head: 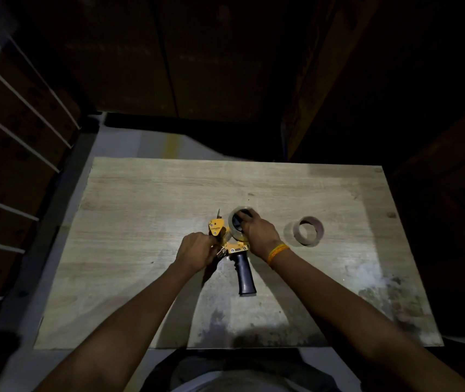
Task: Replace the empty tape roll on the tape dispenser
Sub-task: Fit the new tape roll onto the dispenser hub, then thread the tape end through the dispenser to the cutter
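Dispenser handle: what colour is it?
Black, on a yellow-orange frame; the handle shows clearly in the head view.

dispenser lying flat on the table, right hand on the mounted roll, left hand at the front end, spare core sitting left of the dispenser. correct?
One thing is off: the head view shows the bare cardboard core to the right of the tape dispenser, not left. The rest holds: right hand on the mounted tape roll, left hand at the front end, on the table.

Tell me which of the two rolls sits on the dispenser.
The roll under the right hand, mounted on the yellow dispenser. The other roll stands alone on the table, to the right, untouched.
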A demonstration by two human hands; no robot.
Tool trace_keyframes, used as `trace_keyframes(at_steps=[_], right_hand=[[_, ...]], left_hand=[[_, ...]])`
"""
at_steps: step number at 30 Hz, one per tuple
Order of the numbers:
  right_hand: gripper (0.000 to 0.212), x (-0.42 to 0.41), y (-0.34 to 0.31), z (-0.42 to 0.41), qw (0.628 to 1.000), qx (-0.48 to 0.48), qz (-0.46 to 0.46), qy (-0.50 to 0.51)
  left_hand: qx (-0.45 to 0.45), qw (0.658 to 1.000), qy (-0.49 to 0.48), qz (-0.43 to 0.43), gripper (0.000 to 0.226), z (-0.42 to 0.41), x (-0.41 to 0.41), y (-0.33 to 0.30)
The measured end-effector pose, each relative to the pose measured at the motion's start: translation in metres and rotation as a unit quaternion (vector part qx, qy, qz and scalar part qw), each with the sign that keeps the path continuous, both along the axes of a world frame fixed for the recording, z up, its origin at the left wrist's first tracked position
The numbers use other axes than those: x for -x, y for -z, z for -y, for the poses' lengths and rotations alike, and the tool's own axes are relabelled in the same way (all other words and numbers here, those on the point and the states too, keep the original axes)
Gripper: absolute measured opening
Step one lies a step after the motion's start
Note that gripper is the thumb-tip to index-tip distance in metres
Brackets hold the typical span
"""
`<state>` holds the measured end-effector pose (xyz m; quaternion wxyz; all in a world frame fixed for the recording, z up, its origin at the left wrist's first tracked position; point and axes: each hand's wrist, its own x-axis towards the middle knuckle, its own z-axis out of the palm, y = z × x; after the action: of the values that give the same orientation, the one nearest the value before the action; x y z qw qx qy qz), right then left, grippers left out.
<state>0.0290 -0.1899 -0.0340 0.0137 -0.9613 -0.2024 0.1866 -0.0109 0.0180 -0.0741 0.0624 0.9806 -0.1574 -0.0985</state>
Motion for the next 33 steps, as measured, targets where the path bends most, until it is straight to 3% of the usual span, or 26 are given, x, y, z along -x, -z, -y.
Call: trace_keyframes(at_steps=[3,5,8,9,12,15,21,28,33], right_hand=[[0.066,0.003,-0.001,0.008,0.999,-0.018,0.0,-0.027],[0.069,0.01,-0.005,0.014,0.998,-0.065,0.002,0.018],[0.052,0.039,-0.002,0.015,0.982,-0.116,0.033,0.145],[0.056,0.05,0.004,0.015,0.972,-0.125,0.025,0.196],[0.088,0.082,0.019,0.014,0.944,-0.13,-0.112,0.282],[0.082,0.101,0.031,0.007,0.944,-0.117,-0.179,0.253],[0.038,0.104,0.026,0.003,0.926,-0.147,-0.19,0.291],[0.041,0.091,0.02,0.012,0.931,-0.112,-0.199,0.284],[0.043,0.082,0.013,0.008,0.938,-0.074,-0.202,0.271]], left_hand=[[0.031,0.998,-0.042,0.026,0.021,-0.004,0.007,0.003],[0.046,0.997,-0.06,0.031,0.022,-0.004,0.01,0.002],[0.052,0.995,-0.08,0.023,0.024,-0.002,0.014,0.003],[0.056,0.995,-0.085,0.021,0.026,-0.001,0.015,0.004],[0.065,0.993,-0.092,0.026,0.028,0.002,0.016,0.005],[0.067,0.993,-0.097,0.026,0.024,0.0,0.014,0.004],[0.057,0.99,-0.126,-0.006,0.025,-0.004,0.016,0.008],[0.093,0.981,-0.172,-0.011,0.017,-0.007,0.016,0.0],[0.07,0.978,-0.198,0.003,0.018,-0.013,0.01,-0.001]])
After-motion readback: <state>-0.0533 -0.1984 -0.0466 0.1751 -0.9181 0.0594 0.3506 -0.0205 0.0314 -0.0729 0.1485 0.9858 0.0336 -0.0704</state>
